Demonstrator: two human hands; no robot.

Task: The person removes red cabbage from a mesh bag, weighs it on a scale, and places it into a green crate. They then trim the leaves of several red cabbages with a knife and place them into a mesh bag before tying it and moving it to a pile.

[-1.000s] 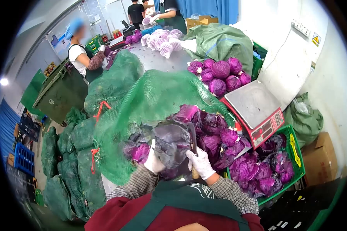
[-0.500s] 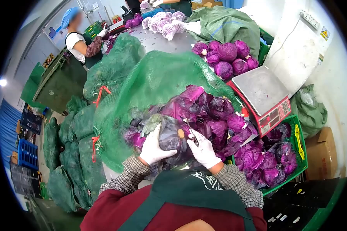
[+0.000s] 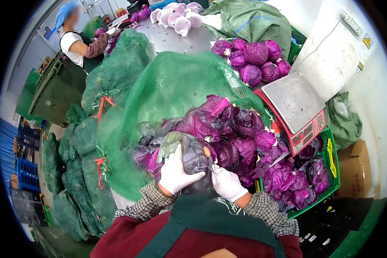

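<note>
Both hands wear white gloves. My left hand (image 3: 176, 172) lies spread on the left side of a dull, greyish cabbage (image 3: 193, 160), with the thumb apart from the fingers. At the cabbage's right side my right hand (image 3: 228, 182) has its fingers closed; what they grip, perhaps a leaf edge or a small tool, is too small to make out. Beyond the hands lies a heap of purple cabbages and loose leaves (image 3: 219, 116) on an opened green mesh bag (image 3: 172, 86). A green crate (image 3: 336, 180) of purple leaves stands to the right.
A red scale (image 3: 294, 107) stands right of the heap. Trimmed cabbages (image 3: 256, 53) lie behind it, net-wrapped ones (image 3: 182, 23) farther back. Full mesh sacks (image 3: 84, 198) are stacked left. A co-worker in a blue cap (image 3: 79, 45) stands at the far left, holding a cabbage.
The view has shifted slightly. My right hand has moved a little down along the cabbage's right side, and the cabbage looks turned. The co-worker's hand now has a cabbage at it.
</note>
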